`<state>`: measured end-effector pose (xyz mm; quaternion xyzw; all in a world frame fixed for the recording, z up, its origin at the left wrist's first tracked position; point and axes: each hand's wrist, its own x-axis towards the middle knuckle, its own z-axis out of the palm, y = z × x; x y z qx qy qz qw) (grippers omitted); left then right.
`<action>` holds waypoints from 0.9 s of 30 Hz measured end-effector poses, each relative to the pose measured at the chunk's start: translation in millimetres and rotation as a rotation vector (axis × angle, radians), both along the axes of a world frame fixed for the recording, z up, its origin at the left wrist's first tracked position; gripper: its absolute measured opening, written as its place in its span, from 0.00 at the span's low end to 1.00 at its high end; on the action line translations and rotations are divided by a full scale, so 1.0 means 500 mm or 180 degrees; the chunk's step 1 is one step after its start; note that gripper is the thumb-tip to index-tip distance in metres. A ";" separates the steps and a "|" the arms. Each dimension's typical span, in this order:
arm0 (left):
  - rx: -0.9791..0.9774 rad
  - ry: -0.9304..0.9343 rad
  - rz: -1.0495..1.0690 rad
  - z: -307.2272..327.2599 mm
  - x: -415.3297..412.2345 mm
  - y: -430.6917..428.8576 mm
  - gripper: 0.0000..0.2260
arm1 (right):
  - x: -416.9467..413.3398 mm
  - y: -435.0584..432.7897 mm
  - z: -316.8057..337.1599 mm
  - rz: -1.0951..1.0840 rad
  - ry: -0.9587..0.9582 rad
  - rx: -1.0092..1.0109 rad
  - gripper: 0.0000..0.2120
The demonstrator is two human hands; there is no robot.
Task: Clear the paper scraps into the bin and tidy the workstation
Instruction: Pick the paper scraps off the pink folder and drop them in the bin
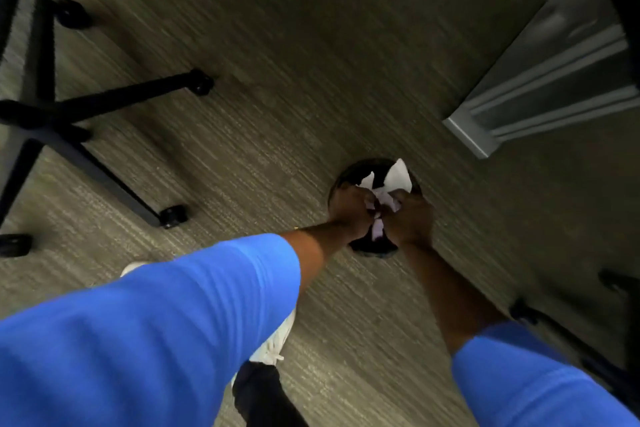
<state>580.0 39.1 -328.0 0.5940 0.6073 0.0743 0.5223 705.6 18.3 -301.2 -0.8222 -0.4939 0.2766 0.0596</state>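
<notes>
The floor (311,62) is a grey-green carpet with fine streaks running in one direction, dimly lit and somewhat blurred. At the left stands the black star base of an office chair (52,114), its spokes ending in small black castors (201,81). At the upper right a pale grey piece of furniture (540,87) with stepped edges comes down to the carpet; it may be a cabinet or a desk panel. At the lower right edge another dark wheeled leg (540,319) shows.
</notes>
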 end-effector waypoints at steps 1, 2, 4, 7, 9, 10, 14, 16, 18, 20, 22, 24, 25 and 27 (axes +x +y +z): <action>-0.0098 -0.0032 0.0041 -0.007 0.006 0.003 0.13 | 0.004 0.003 -0.003 0.0014 0.0028 -0.0041 0.08; -0.0177 -0.0088 0.0040 -0.008 0.009 0.005 0.17 | 0.009 0.006 -0.007 0.0038 0.0019 -0.0100 0.08; -0.0370 -0.0198 -0.0005 -0.008 0.011 0.010 0.21 | 0.019 0.008 -0.015 -0.0033 -0.0009 -0.0222 0.09; -0.0551 -0.0038 -0.0386 -0.013 0.015 0.015 0.15 | 0.023 0.007 -0.009 -0.0254 -0.0024 -0.0406 0.13; -0.0589 0.0066 -0.0566 -0.007 0.015 0.012 0.15 | 0.026 -0.001 -0.008 -0.0238 -0.0087 -0.0531 0.15; -0.0638 0.0098 -0.0606 0.000 0.014 0.008 0.15 | 0.026 -0.006 -0.007 -0.0230 -0.0101 -0.0552 0.16; -0.0688 0.0203 -0.0787 0.014 0.003 -0.008 0.13 | 0.017 -0.022 0.011 -0.0233 -0.0160 -0.0514 0.18; -0.0603 0.0151 -0.0844 0.040 -0.015 -0.013 0.13 | 0.005 -0.027 0.028 -0.0215 -0.0213 -0.0529 0.19; -0.0498 0.0126 -0.0904 0.073 -0.041 -0.023 0.11 | -0.013 -0.032 0.048 -0.0198 -0.0190 -0.0501 0.20; -0.0300 0.0229 -0.0851 0.109 -0.071 -0.029 0.16 | -0.036 -0.035 0.071 -0.0188 -0.0152 -0.0456 0.20; -0.0177 0.0483 -0.0654 0.150 -0.107 -0.038 0.17 | -0.066 -0.035 0.101 -0.0211 -0.0066 -0.0395 0.21; -0.0120 0.0626 -0.0434 0.190 -0.150 -0.048 0.15 | -0.096 -0.032 0.127 -0.0188 0.0054 -0.0303 0.22; -0.0124 0.0629 -0.0288 0.207 -0.172 -0.054 0.15 | -0.112 -0.028 0.138 -0.0142 0.0084 -0.0293 0.23; -0.0220 0.0484 0.0177 0.241 -0.221 -0.064 0.16 | -0.150 -0.014 0.161 -0.0032 0.0135 -0.0304 0.23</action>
